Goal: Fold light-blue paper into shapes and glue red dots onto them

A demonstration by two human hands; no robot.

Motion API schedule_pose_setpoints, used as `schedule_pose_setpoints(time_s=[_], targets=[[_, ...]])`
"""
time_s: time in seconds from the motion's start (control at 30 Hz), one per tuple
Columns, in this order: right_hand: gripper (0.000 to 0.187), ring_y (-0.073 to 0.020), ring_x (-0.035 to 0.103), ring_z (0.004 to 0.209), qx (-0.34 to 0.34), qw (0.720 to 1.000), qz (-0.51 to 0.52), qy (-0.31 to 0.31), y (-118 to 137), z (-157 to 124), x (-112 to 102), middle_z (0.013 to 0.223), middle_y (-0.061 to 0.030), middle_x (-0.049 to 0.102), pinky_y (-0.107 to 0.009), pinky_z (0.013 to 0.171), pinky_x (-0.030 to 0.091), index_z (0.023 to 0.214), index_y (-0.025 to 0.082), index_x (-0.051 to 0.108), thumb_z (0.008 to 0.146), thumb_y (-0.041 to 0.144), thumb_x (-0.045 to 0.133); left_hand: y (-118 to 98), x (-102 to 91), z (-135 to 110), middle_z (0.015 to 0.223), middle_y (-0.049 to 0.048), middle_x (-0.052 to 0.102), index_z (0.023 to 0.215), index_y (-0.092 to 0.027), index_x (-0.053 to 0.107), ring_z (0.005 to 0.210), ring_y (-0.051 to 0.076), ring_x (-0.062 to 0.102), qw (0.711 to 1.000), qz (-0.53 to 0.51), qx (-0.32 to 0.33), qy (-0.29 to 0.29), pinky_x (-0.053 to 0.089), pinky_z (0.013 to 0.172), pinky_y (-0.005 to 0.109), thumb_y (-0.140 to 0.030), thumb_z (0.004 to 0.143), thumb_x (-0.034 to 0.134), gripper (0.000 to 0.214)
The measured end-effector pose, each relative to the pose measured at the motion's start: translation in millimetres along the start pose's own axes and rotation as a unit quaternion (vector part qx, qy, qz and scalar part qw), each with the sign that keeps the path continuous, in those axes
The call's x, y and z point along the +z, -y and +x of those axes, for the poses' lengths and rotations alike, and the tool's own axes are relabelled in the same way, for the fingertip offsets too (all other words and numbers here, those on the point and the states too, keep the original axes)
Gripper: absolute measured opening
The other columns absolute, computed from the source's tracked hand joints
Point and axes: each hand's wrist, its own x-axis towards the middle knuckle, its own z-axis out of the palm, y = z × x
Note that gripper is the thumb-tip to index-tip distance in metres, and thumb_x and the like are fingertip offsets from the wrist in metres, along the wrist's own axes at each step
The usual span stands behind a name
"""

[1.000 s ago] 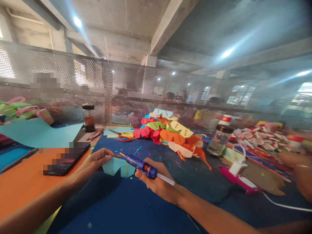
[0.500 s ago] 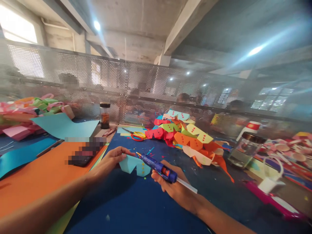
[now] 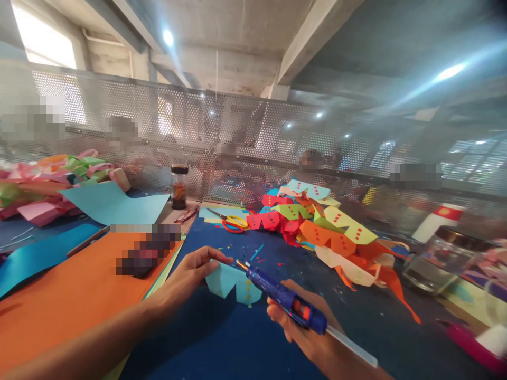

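Observation:
My right hand [image 3: 307,327] is closed around a blue glue gun [image 3: 289,302] with a clear glue stick sticking out at its back. The gun's orange tip points at a light blue paper cut-out [image 3: 232,282] lying on the dark blue table mat [image 3: 222,343]. My left hand [image 3: 190,274] pinches the cut-out's upper left edge with fingers and thumb. The cut-out carries a row of small dots near its right side.
A heap of coloured paper cut-outs [image 3: 325,227] lies behind, with yellow-handled scissors [image 3: 232,221] to its left. An orange sheet [image 3: 59,295] with a phone [image 3: 148,253] on it covers the left. A jar [image 3: 179,186] stands by the mesh screen; a glass jar [image 3: 443,258] sits right.
The view has swung left and down, so everything shifted right in frame. My right hand with the glue gun has drawn slightly nearer to me; my left hand keeps its pinch on the cut-out.

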Motion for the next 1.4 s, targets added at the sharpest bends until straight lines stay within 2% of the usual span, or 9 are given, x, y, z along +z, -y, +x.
schedule_pose_setpoints(time_s=[0.1,0.2,0.3,0.4,0.63,0.8,0.93,1.17,1.4], targets=[[0.022,-0.0132,0.055,0.051,-0.033,0.999,-0.008,-0.041,-2,0,2,0.066,0.0003,0.061,-0.025,0.047,0.046,0.082,0.025,0.057,0.09,0.045,0.061,2,-0.1,3,0.098,0.0064,0.073,0.102,-0.019,0.067,0.075,0.016,0.063,1.0,-0.006,0.002,-0.007,0.048,0.067,0.026,-0.048,0.083,0.069,0.035],[0.02,-0.0138,0.056,0.054,-0.058,0.998,-0.025,-0.022,-6,2,-1,0.067,0.0,0.061,-0.025,0.05,0.047,0.083,0.025,0.058,0.089,0.043,0.063,6,-3.1,6,0.099,0.0057,0.074,0.101,-0.02,0.067,0.073,0.015,0.063,1.0,-0.013,-0.003,-0.023,0.048,0.066,0.026,-0.046,0.085,0.069,0.031],[0.019,-0.0129,0.057,0.058,-0.044,0.998,-0.038,0.022,-5,3,-5,0.069,0.0008,0.061,-0.024,0.051,0.046,0.085,0.024,0.057,0.091,0.041,0.061,10,-7.0,7,0.112,0.0068,0.073,0.101,-0.021,0.067,0.079,0.018,0.066,0.999,-0.018,-0.011,-0.032,0.05,0.069,0.028,-0.047,0.084,0.07,0.031],[0.024,-0.0106,0.053,0.053,-0.025,0.998,-0.017,0.049,0,3,-7,0.066,0.0028,0.058,-0.023,0.051,0.044,0.084,0.023,0.056,0.092,0.045,0.06,8,-7.5,5,0.109,0.0073,0.074,0.104,-0.021,0.068,0.081,0.019,0.067,0.999,-0.001,-0.018,-0.029,0.05,0.071,0.029,-0.047,0.084,0.07,0.034],[0.027,-0.0106,0.051,0.054,-0.007,0.999,0.029,0.029,3,-1,-5,0.066,0.0036,0.056,-0.024,0.052,0.043,0.085,0.022,0.056,0.091,0.048,0.059,2,-3.6,1,0.118,0.0093,0.072,0.099,-0.02,0.07,0.08,0.02,0.069,0.999,-0.006,0.0,-0.031,0.053,0.071,0.031,-0.044,0.079,0.076,0.032],[0.026,-0.0111,0.05,0.055,-0.038,0.999,0.016,0.019,1,-1,-5,0.067,0.0029,0.056,-0.024,0.05,0.041,0.082,0.022,0.055,0.089,0.046,0.061,5,-8.3,6,0.106,0.0083,0.075,0.097,-0.019,0.072,0.077,0.02,0.068,0.999,-0.016,0.005,-0.044,0.054,0.07,0.03,-0.047,0.072,0.081,0.038],[0.025,-0.0101,0.046,0.053,-0.052,0.999,0.004,0.012,0,0,-4,0.062,0.0054,0.05,-0.023,0.049,0.038,0.079,0.022,0.052,0.088,0.044,0.062,1,-6.8,5,0.094,0.0084,0.076,0.095,-0.017,0.073,0.075,0.021,0.067,0.999,-0.003,-0.008,-0.049,0.053,0.069,0.03,-0.046,0.069,0.083,0.04],[0.022,-0.0105,0.045,0.052,-0.047,0.999,0.002,0.015,4,-1,-4,0.061,0.0055,0.049,-0.023,0.049,0.037,0.081,0.023,0.052,0.089,0.041,0.061,6,-2.2,5,0.105,0.0089,0.075,0.085,-0.018,0.067,0.077,0.021,0.07,0.993,-0.04,-0.001,-0.109,0.055,0.067,0.029,-0.042,0.066,0.085,0.035],[0.023,-0.0106,0.045,0.053,-0.055,0.998,-0.01,0.009,3,-1,-4,0.061,0.0057,0.048,-0.024,0.049,0.036,0.08,0.023,0.052,0.088,0.041,0.062,6,-4.7,5,0.1,0.0049,0.076,0.083,-0.019,0.064,0.073,0.016,0.068,0.993,-0.063,-0.005,-0.102,0.054,0.064,0.025,-0.039,0.066,0.087,0.035]])
